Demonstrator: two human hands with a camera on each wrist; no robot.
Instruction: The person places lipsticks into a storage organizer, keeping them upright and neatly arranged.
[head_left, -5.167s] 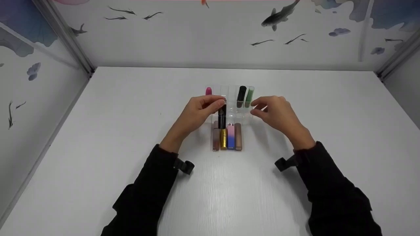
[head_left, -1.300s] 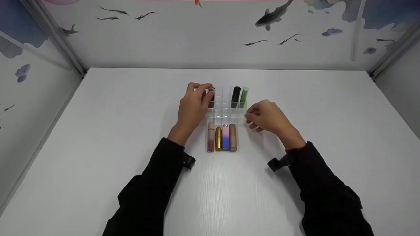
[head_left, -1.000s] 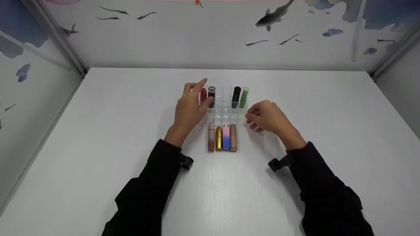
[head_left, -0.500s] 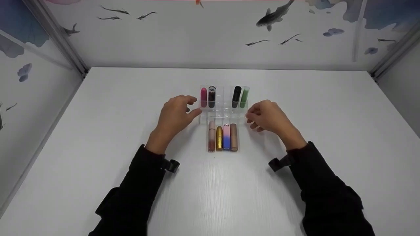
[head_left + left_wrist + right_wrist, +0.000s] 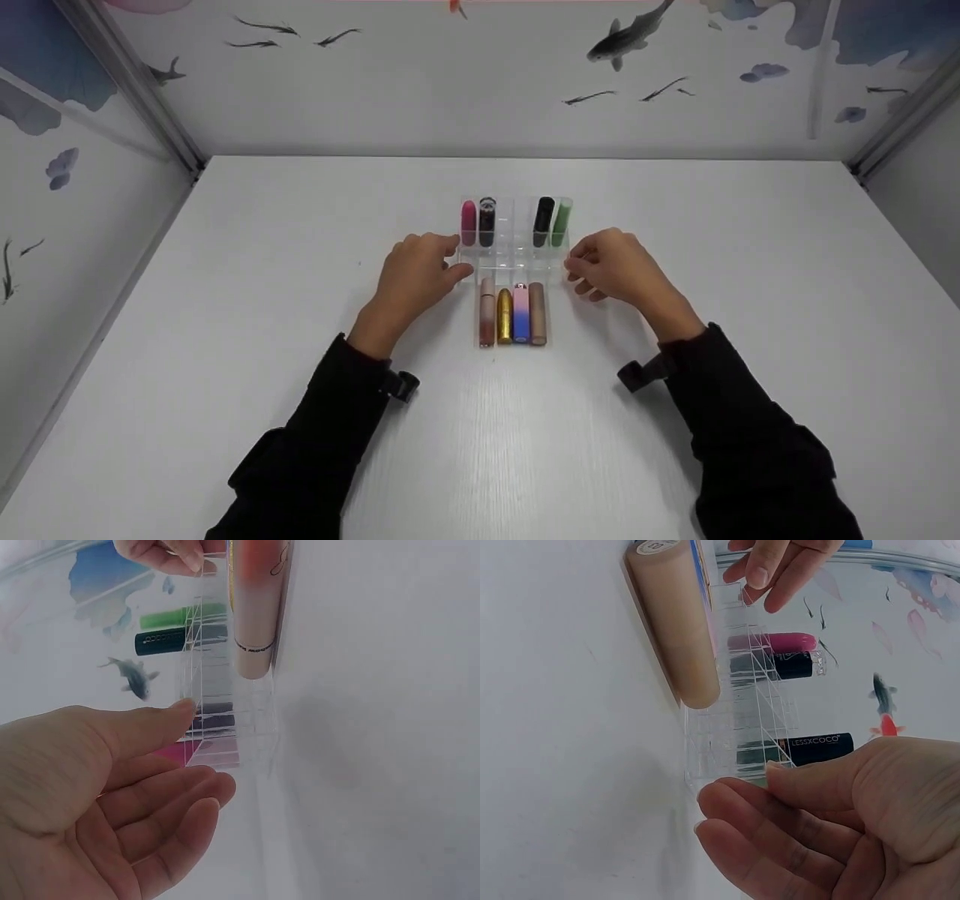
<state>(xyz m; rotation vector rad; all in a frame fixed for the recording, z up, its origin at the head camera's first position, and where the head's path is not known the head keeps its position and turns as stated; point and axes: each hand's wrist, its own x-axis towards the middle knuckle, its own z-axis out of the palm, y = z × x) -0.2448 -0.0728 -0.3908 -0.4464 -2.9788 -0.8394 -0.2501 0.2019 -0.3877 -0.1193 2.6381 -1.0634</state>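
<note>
A clear plastic lipstick organizer (image 5: 513, 259) with stepped slots stands mid-table. Its back row holds a pink tube (image 5: 469, 223), a black tube with a silvery end (image 5: 487, 223), a plain black tube (image 5: 544, 221) and a green tube (image 5: 562, 223). Along its front lie a pinkish-brown lip gloss (image 5: 487, 313), a gold lipstick (image 5: 505, 316), a pink-and-blue tube (image 5: 521, 313) and a brown tube (image 5: 538, 313). My left hand (image 5: 416, 274) is at the organizer's left side, thumb and fingers apart. At the right side, relaxed fingers of my right hand (image 5: 619, 262) meet or nearly touch its edge.
The white table (image 5: 480, 450) extends around the organizer. Printed panels (image 5: 450, 97) with fish motifs rise at the back and sides. Each dark sleeve carries a small wrist camera, one on the left (image 5: 401, 385) and one on the right (image 5: 636, 376).
The black tube my left hand held above the organizer now stands in the back row beside the pink one. That hand let go and drew back to the left side. My right hand stayed by the edge.
</note>
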